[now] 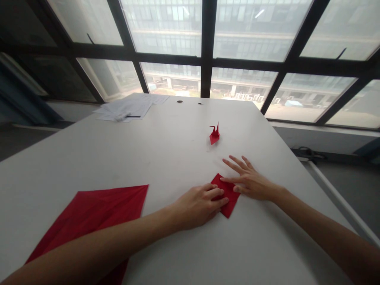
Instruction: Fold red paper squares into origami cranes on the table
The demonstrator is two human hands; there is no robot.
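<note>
A small folded square of red paper (pixel 230 194) lies on the white table with one corner pointing away from me. Across its left part rest the slightly bent, somewhat parted fingers of my left hand (pixel 200 206), pressing it down; the thumb is hidden. My right hand (pixel 249 182) is open with its fingers spread. Its index finger touches the paper near the far corner and its thumb lies at the right corner, while the other fingers reach out over the table. Just beyond the hands stands a red origami crane (pixel 214 136).
A large creased red sheet (pixel 97 209) lies at the left, partly under my left forearm. White papers (pixel 127 107) with a dark pen-like stick (pixel 133 116) lie at the far left of the table (pixel 166 150). Windows (pixel 166 27) rise behind the far edge.
</note>
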